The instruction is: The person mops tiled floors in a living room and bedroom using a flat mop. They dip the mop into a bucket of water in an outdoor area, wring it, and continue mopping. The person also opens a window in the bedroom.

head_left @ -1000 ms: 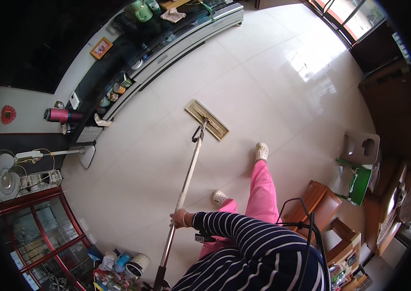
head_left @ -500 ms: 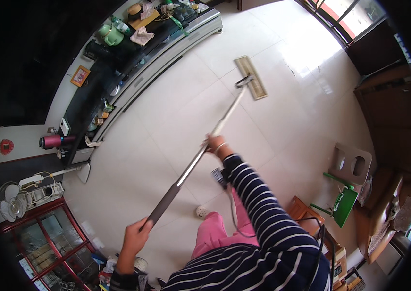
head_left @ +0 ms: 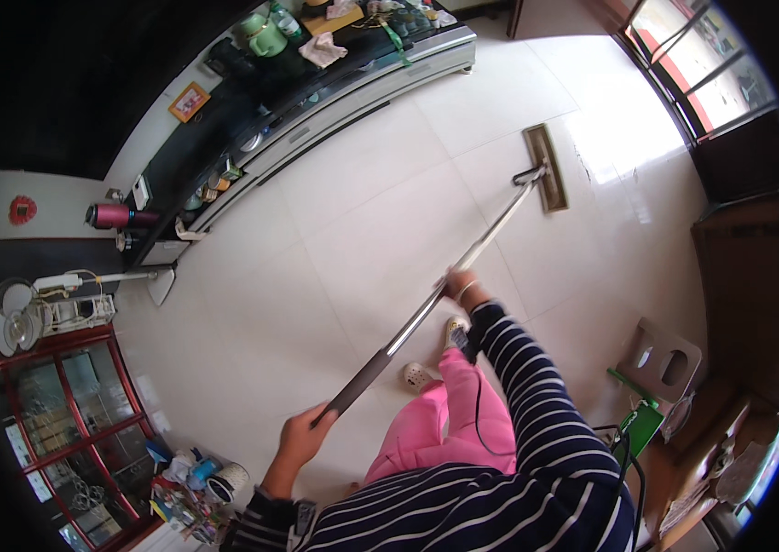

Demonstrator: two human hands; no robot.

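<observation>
A flat mop (head_left: 413, 324) slants across the view, its long silver pole running from lower left to upper right. My left hand (head_left: 305, 436) is closed round the dark grey grip at the top end. Farther down the pole my right hand (head_left: 463, 286) is wrapped round the metal shaft, slightly blurred. The rectangular brown mop head (head_left: 547, 168) lies on the pale tiled floor (head_left: 380, 207), joined to the pole by a swivel. Below my hands show my pink trousers (head_left: 452, 419) and light clogs (head_left: 417, 376).
A long low cabinet (head_left: 343, 115) carrying a green jug (head_left: 265, 37) and clutter lines the left. Near it stand a white fan (head_left: 14, 317) and a red-framed glass cabinet (head_left: 86, 414). A grey plastic stool (head_left: 656, 359) and green folding stool (head_left: 640, 428) are at right, beside wooden furniture (head_left: 748, 294).
The mop head has slid right across the floor, and both hands have moved right with the pole. The view has shifted, and both my clogs now show.
</observation>
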